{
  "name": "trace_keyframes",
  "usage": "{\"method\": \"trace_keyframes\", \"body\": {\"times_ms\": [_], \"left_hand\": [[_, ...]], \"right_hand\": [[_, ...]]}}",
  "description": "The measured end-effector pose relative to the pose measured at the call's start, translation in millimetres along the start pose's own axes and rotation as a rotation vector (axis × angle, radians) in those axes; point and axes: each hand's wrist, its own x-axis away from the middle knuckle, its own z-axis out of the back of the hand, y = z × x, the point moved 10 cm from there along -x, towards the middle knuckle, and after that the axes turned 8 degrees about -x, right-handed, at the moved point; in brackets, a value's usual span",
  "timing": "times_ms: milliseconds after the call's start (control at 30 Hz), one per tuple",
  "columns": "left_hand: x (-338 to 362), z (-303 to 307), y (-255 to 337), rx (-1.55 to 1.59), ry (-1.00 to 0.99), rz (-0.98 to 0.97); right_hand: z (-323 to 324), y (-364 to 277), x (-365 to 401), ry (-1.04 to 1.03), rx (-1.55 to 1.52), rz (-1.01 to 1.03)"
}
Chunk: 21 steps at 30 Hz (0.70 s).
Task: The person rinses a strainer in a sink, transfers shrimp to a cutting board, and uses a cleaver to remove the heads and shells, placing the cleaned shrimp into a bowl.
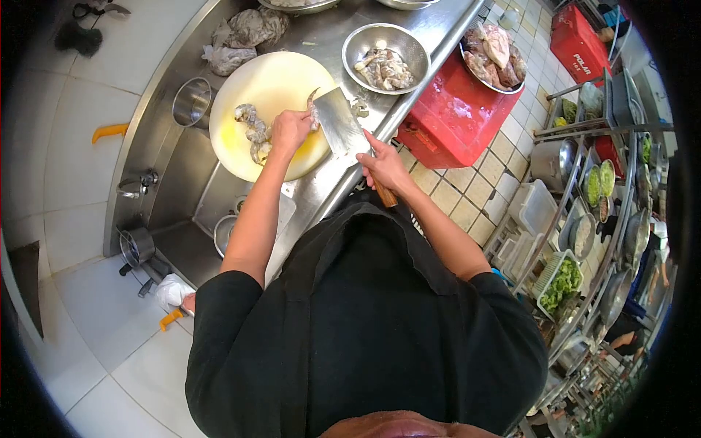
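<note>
My left hand (pixel 290 130) presses a raw prawn (pixel 314 114) against the round pale-yellow cutting board (pixel 274 77). My right hand (pixel 385 166) grips the wooden handle of a broad steel cleaver (pixel 339 130), whose blade rests beside the prawn at the board's right edge. More raw prawns (pixel 252 131) lie on the board, left of my left hand.
A steel bowl of seafood pieces (pixel 385 51) sits on the steel counter (pixel 332 182) beyond the board. A plastic bag (pixel 244 36) lies at the back. A sink (pixel 190 219) is at the left. A red cooler (pixel 453 117) with a bowl of meat stands at the right, with shelves of pots beyond.
</note>
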Motion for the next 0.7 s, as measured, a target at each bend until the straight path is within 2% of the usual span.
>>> {"method": "trace_keyframes", "body": {"times_ms": [300,600,700], "left_hand": [[-2,-8,-7,0.054,0.077,-0.049],[3,-9,-14,0.104,0.058,0.017],[4,-10,-16,0.181,0.097,-0.034]], "right_hand": [[-3,-1,4,-0.039,0.017,0.033],[1,4,28,-0.081,0.087,-0.019],[4,7,34,-0.084,0.112,-0.031]]}}
